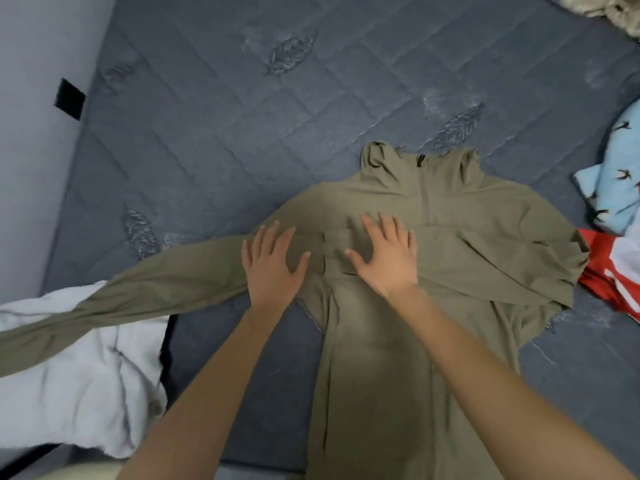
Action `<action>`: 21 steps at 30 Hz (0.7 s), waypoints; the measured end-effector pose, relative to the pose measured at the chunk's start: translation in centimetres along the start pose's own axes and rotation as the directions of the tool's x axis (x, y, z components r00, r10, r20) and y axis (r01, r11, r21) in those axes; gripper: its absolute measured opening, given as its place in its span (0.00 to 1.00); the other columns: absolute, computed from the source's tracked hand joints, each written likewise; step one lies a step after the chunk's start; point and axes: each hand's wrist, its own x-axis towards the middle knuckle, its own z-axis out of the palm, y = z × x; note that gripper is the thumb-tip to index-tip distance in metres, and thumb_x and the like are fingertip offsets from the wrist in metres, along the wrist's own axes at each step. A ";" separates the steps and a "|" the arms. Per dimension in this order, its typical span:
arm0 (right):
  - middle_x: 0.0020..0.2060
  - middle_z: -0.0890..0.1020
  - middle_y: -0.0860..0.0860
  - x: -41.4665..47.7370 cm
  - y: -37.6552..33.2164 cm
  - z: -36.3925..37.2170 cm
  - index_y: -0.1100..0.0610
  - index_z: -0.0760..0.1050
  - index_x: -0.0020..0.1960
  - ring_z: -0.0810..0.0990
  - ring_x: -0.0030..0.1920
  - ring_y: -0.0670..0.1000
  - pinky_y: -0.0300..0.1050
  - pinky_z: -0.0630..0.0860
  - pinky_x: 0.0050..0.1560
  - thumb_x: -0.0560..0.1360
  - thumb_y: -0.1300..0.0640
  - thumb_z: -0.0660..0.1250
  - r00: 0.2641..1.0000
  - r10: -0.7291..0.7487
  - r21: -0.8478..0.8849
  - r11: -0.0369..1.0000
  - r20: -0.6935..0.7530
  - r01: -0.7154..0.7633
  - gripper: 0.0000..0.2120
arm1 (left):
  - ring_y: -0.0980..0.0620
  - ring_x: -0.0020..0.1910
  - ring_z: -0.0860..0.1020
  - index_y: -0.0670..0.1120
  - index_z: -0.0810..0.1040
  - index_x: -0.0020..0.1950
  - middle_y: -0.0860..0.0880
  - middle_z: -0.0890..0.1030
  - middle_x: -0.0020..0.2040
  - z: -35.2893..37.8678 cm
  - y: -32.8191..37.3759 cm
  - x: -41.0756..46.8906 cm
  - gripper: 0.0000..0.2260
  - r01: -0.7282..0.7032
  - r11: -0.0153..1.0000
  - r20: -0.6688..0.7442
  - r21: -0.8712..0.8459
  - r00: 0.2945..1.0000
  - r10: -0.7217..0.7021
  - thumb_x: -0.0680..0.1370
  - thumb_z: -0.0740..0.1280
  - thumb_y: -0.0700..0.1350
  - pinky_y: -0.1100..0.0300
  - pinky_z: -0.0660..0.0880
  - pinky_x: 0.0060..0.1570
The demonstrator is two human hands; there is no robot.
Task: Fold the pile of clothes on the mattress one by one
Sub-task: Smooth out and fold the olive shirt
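An olive long-sleeved top (460, 244) with a high collar lies flat on the grey quilted mattress (242, 116), collar pointing away from me. Its right sleeve is folded across the chest. The left sleeve stretches out to the left, over a white garment (76, 368). My left hand (272, 266) presses flat on the left shoulder, fingers spread. My right hand (386, 252) lies flat on the chest, over the end of the folded sleeve, fingers spread.
At the right edge lie a light blue garment with small bird prints (613, 181) and a red and white garment (616, 278). A furry beige fabric (609, 8) shows at the top right. A pale wall (34, 150) runs along the left.
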 end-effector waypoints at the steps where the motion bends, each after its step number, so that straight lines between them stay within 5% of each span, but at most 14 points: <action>1: 0.78 0.55 0.51 -0.1 -1.2 0.1 0.45 0.54 0.77 0.49 0.78 0.56 0.58 0.45 0.76 0.76 0.38 0.62 1.000 -0.018 -0.010 1.000 -0.003 0.018 0.34 | 0.42 0.75 0.62 0.48 0.73 0.70 0.45 0.69 0.73 -0.8 -0.9 -0.2 0.23 -0.006 0.999 -0.002 0.041 1.000 0.007 0.77 0.68 0.55 0.40 0.51 0.74; 5: 0.78 0.54 0.51 -0.8 -5.9 0.6 0.44 0.53 0.78 0.48 0.78 0.56 0.59 0.45 0.76 0.75 0.38 0.62 0.997 -0.082 -0.053 0.995 0.016 0.083 0.35 | 0.43 0.78 0.55 0.50 0.68 0.74 0.46 0.63 0.77 -4.0 -4.5 -1.3 0.26 0.011 0.991 0.022 0.133 1.000 -0.014 0.78 0.65 0.58 0.41 0.44 0.74; 21: 0.78 0.51 0.51 -4.9 -26.7 7.3 0.44 0.47 0.79 0.45 0.78 0.55 0.59 0.43 0.76 0.77 0.38 0.60 0.915 -0.362 -0.067 0.923 0.177 0.378 0.37 | 0.46 0.77 0.57 0.49 0.66 0.75 0.48 0.66 0.75 -17.1 -21.4 -6.7 0.22 0.379 0.920 -0.068 0.101 0.925 -0.374 0.81 0.61 0.50 0.44 0.45 0.74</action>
